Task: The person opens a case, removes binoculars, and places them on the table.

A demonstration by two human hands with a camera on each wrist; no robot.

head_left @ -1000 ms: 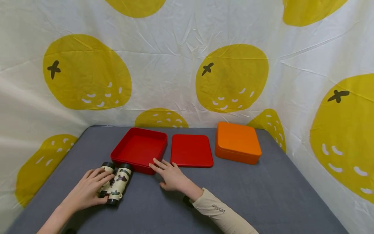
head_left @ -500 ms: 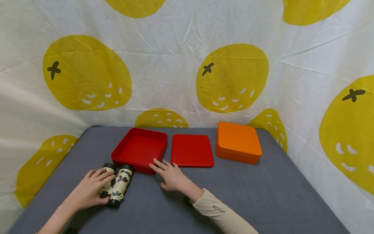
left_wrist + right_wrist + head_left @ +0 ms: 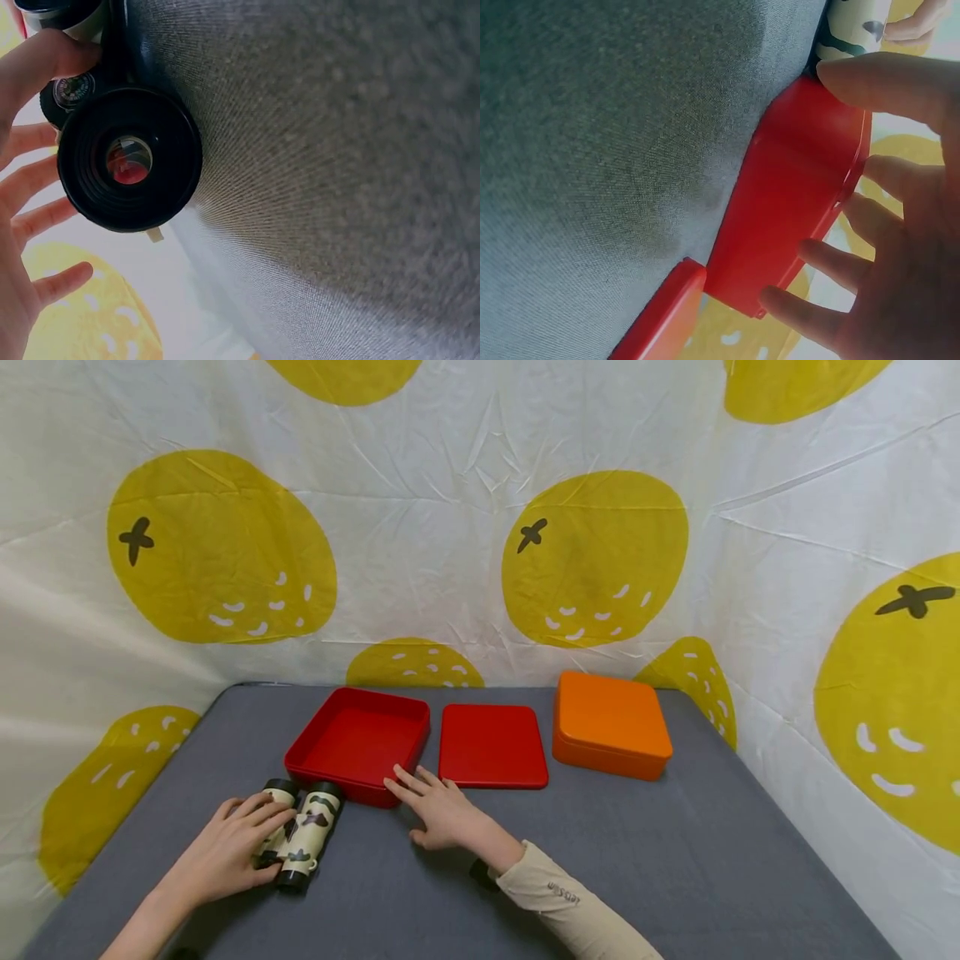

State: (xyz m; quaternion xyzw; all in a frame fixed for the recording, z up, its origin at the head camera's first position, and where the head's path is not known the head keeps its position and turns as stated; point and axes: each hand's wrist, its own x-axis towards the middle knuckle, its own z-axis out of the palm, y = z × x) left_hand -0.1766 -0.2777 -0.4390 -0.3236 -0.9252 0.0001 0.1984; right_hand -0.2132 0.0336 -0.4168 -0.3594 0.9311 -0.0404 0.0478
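Note:
Camouflage-patterned binoculars (image 3: 308, 837) lie on the grey table, just in front of the near left corner of an open red box (image 3: 358, 739). My left hand (image 3: 228, 852) lies over their left barrel and holds it. In the left wrist view, the thumb (image 3: 75, 54) sits by the dial between the barrels. One round black eyepiece (image 3: 129, 159) faces that camera; the other fingers are partly hidden behind it. At the box's near right corner is my right hand (image 3: 444, 814), its fingers spread and holding nothing. Whether its fingertips touch the rim, I cannot tell.
A flat red lid (image 3: 492, 746) lies right of the red box. Farther right stands a closed orange box (image 3: 611, 725). White cloth (image 3: 442, 552) with yellow fruit prints hangs behind the table (image 3: 675, 868) and along its sides.
The printed cloth at the far right has shifted a little to the right. Both hands, the binoculars and the boxes stay almost where they were.

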